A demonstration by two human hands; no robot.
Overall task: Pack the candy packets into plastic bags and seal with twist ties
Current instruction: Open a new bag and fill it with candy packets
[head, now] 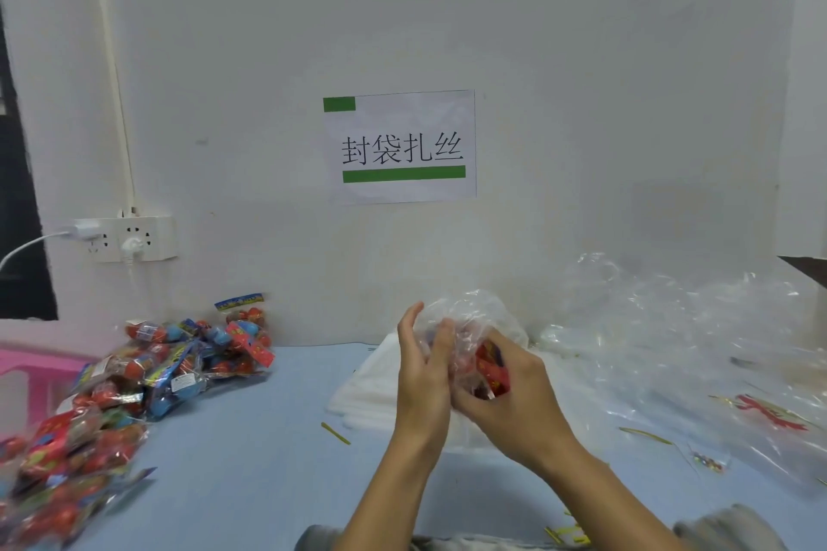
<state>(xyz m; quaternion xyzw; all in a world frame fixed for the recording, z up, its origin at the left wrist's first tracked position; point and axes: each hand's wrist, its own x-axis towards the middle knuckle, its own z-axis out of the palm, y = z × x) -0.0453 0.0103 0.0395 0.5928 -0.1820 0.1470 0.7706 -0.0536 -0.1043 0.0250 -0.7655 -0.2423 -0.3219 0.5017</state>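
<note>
Above the middle of the blue table, my left hand [423, 367] and my right hand [510, 389] hold a clear plastic bag [474, 313] between them. A red candy packet [492, 367] sits inside the bag, and my right hand's fingers are curled round it through the plastic. The fingers of my left hand grip the bag's left side. A big heap of red and blue candy packets [134, 376] lies at the left. Yellow twist ties lie on the table: one [335, 433] left of my arms, another [646, 435] at the right.
A stack of flat white bags [362, 394] lies behind my hands. Crumpled clear plastic bags [671, 327] fill the right side, one with a red packet [772, 412] inside. A pink stool [27, 371] stands far left. A power strip [130, 237] and a paper sign [400, 145] hang on the wall.
</note>
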